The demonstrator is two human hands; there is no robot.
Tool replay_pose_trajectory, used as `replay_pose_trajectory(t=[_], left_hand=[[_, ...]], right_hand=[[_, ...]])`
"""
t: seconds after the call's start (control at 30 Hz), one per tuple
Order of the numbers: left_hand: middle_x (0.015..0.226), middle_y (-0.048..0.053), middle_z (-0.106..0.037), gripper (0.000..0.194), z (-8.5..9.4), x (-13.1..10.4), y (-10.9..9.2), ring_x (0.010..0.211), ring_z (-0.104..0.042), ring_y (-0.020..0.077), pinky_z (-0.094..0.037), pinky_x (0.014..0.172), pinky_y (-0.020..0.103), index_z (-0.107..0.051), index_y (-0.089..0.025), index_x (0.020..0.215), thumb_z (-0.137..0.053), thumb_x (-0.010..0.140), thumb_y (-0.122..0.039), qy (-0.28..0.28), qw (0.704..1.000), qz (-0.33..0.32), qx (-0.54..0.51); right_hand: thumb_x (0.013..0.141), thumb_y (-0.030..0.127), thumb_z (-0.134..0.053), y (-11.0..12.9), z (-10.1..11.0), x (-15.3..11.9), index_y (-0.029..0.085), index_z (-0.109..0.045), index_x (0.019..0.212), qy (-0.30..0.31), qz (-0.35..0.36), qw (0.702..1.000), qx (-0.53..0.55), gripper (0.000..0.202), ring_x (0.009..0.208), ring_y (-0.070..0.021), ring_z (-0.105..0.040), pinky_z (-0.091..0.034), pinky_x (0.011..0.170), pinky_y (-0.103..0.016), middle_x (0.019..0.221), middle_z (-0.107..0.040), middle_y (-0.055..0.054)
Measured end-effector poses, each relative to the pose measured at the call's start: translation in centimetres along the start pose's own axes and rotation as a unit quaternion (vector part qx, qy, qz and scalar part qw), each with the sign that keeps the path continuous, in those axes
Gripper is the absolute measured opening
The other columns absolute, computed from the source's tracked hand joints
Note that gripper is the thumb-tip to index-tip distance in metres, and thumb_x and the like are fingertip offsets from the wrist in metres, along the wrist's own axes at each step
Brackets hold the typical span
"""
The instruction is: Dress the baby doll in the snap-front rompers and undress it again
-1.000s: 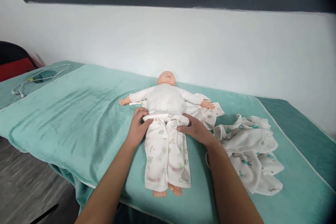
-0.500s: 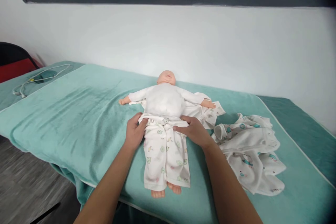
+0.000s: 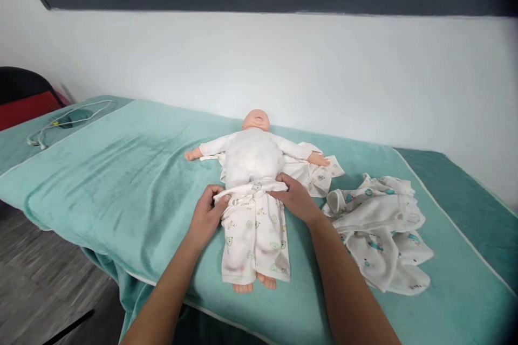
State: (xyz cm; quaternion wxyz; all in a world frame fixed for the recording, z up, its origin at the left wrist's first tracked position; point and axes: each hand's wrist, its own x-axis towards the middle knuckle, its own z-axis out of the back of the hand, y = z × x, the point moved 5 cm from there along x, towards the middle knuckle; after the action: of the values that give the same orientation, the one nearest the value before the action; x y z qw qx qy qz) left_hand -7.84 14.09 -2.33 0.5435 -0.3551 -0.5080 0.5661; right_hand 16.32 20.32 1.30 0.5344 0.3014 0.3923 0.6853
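Note:
A baby doll (image 3: 253,159) lies on its back, arms spread, its head toward the wall. Its white cloth torso is bare above the waist, and white printed baby pants (image 3: 256,232) cover its legs, with the feet poking out below the hems. My left hand (image 3: 206,214) pinches the waistband at the left side of the doll. At the opposite side, my right hand (image 3: 296,198) grips the same waistband between thumb and fingers. Under the doll's back and one arm lies a white printed baby shirt (image 3: 309,175), partly hidden.
A crumpled white baby garment (image 3: 382,234) with teal prints lies on the right. The teal sheet (image 3: 113,172) covers the bed, whose near edge drops to a grey floor. White cables (image 3: 68,121) rest at the far left, near a red and black chair (image 3: 28,99). A wall stands behind.
Both hands have drawn the waistband slightly down, toward me, showing more of the doll's lower torso. The view has tilted up a little.

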Motion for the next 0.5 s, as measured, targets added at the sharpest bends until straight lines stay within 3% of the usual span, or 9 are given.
replay_pose_trajectory(t=[0.13,0.23,0.33,0.5], left_hand=[[0.100,0.002,-0.058,0.039,-0.1,-0.5,0.1,0.089,-0.057,0.0180,-0.048,0.078,0.029,-0.050,-0.022,0.111,-0.066,0.082,-0.042,0.045,0.999,-0.008,-0.015],[0.118,0.007,-0.058,0.060,-0.4,-0.9,0.2,0.107,-0.059,0.0229,-0.049,0.091,0.035,-0.043,-0.022,0.121,-0.076,0.074,-0.042,0.089,0.995,0.011,-0.041],[0.125,0.009,-0.057,0.067,-0.6,-1.1,-0.1,0.114,-0.059,0.0246,-0.049,0.095,0.037,-0.043,-0.023,0.122,-0.080,0.069,-0.040,0.097,0.992,0.035,-0.070],[0.124,0.007,-0.059,0.050,-0.8,-0.6,-0.9,0.108,-0.060,0.0215,-0.050,0.091,0.034,-0.048,-0.022,0.113,-0.075,0.074,-0.036,0.049,0.994,0.035,-0.089]], right_hand=[[0.075,0.050,-0.073,0.2,0.0,-1.1,0.024,-0.059,0.101,0.074,0.004,0.997,0.015,0.039,0.080,-0.0185,-0.055,-0.044,0.072,-0.028,0.090,-0.062,0.002],[0.074,0.047,-0.075,0.7,-0.6,-1.9,0.023,-0.068,0.096,0.113,0.057,0.992,0.008,0.033,0.097,-0.0252,-0.060,-0.047,0.085,-0.033,0.100,-0.067,-0.002],[0.077,0.046,-0.072,1.2,-1.1,-2.5,0.024,-0.073,0.082,0.090,0.094,0.991,-0.016,0.023,0.104,-0.0293,-0.061,-0.045,0.095,-0.039,0.101,-0.071,-0.004],[0.080,0.046,-0.069,0.9,-1.4,-3.2,0.024,-0.073,0.080,0.013,0.097,0.995,-0.021,0.023,0.096,-0.0284,-0.064,-0.046,0.092,-0.039,0.096,-0.074,-0.005]])
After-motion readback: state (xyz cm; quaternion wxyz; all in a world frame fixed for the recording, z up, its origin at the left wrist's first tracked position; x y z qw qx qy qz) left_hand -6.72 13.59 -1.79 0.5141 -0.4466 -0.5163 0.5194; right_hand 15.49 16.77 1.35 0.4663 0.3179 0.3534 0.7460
